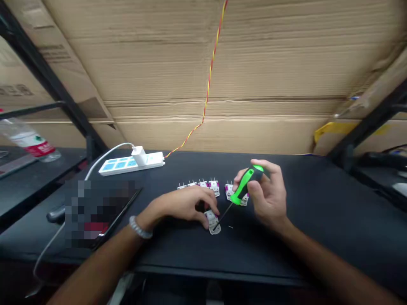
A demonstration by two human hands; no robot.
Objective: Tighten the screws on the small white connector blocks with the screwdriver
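I see a cardboard wall behind a black worktop. Far left lies a power strip; a row of small white parts sits mid-worktop. My left hand fingers pinch one small part near centre; my right hand fingers wrap the green screwdriver, tip on that part.

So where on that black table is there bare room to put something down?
Bare mat right of the right hand, and between the power strip and the white parts. Crowded around the left hand, screwdriver and phone.
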